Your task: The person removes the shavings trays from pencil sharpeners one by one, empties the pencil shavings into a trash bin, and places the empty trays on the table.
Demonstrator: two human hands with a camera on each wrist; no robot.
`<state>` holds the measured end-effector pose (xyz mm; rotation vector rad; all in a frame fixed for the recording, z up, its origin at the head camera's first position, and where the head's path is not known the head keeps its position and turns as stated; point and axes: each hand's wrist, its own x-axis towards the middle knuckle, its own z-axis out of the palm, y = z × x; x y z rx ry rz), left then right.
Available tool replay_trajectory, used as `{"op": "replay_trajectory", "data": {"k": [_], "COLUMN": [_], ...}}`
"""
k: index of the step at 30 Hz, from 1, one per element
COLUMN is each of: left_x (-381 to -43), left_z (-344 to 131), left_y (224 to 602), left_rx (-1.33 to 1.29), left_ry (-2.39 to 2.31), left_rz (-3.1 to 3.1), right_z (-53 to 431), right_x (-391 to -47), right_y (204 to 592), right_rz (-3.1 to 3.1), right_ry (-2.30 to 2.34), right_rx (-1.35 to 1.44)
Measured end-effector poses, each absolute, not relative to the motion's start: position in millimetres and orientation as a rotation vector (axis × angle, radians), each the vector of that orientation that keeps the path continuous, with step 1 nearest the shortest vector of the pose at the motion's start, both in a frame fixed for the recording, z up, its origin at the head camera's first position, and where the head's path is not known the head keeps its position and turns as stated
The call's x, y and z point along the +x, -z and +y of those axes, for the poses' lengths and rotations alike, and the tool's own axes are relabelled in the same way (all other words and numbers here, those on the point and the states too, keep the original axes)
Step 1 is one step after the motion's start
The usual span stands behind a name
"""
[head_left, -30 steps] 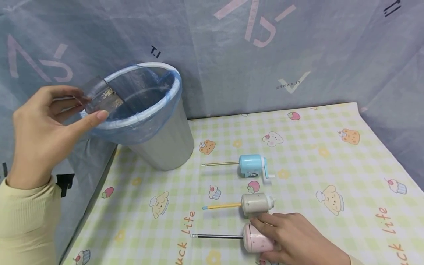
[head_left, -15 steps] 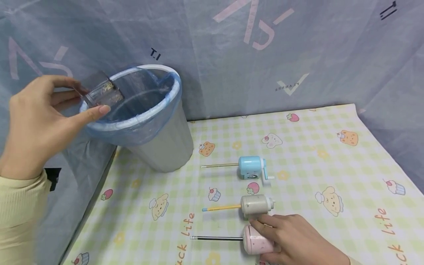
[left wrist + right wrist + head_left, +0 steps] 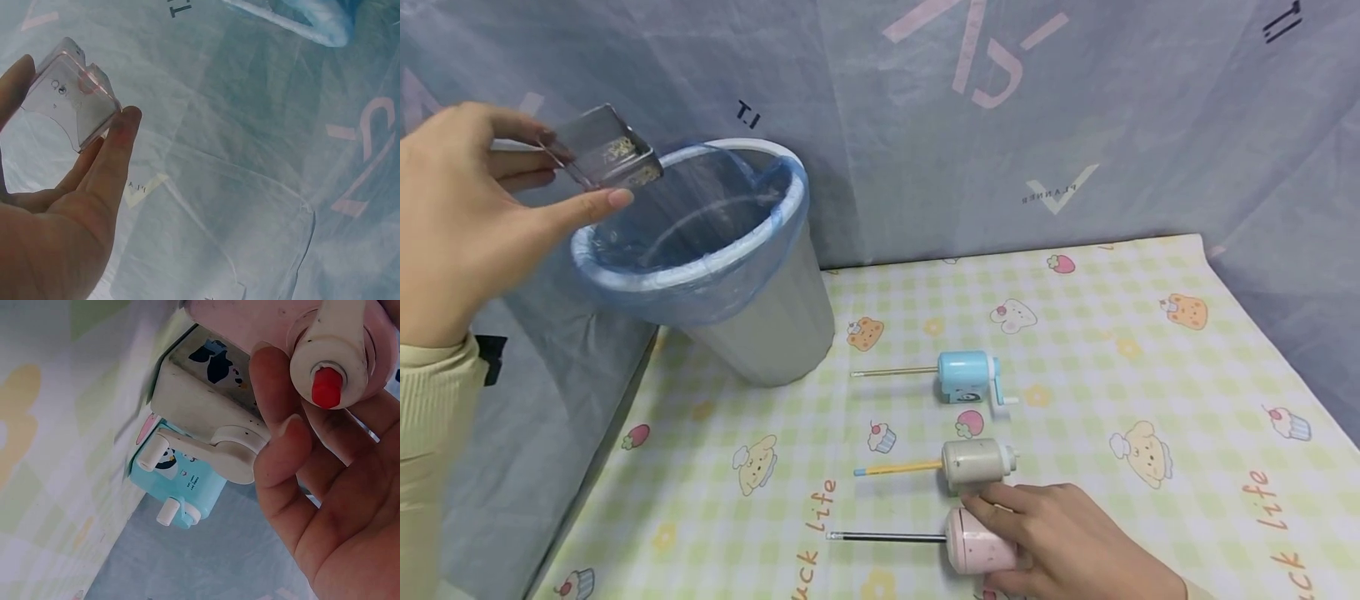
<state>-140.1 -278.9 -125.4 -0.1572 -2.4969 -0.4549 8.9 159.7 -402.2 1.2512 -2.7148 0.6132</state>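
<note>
My left hand (image 3: 471,212) pinches a clear plastic shavings drawer (image 3: 606,150) between thumb and fingers, tilted at the left rim of the lined bin (image 3: 767,317). Some pale shavings show inside the drawer. In the left wrist view the clear drawer (image 3: 78,94) sits between the fingertips. My right hand (image 3: 1060,533) grips a pink pencil sharpener (image 3: 973,542), from which a black pencil (image 3: 887,537) sticks out to the left. In the right wrist view, fingers curl beside the pink sharpener (image 3: 256,319), near its crank with a red centre (image 3: 327,387).
Behind the pink sharpener stand a grey sharpener (image 3: 973,462) with a yellow pencil (image 3: 898,469) and a blue sharpener (image 3: 964,375) with a gold pencil (image 3: 895,372). A checked cloth (image 3: 1075,375) covers the table; grey fabric (image 3: 910,167) hangs behind and beside it.
My left hand has risen and shifted left with the drawer, from low over the bin's mouth to above its left rim. My right hand stays on the pink sharpener.
</note>
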Motion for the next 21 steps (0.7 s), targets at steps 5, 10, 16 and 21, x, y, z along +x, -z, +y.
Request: {"op": "replay_trajectory", "data": {"k": [5,10,16,21], "left_x": [-144.8,-148.9,-155.7,-163.2], "left_z": [-281.7,-281.4,-280.8,-278.6], "left_y": [125.6,124.8,122.6,121.2], "left_rx": [-0.132,-0.102,-0.063,-0.126], "left_ry": [0.374,0.347,0.350,0.364], "left_rz": [-2.562,-2.627,-2.682,-2.686], "right_z": [158.6,158.4,157.9,158.1], "right_x": [8.5,8.3,8.8,9.1], "right_y": [401.8,401.2,401.0,401.3], "right_rz": [-2.704,-2.698,-2.710,-2.708], "right_ry": [-0.623,-0.634,-0.639,-0.640], "right_rx": [1.245,1.251,1.250,1.248]}}
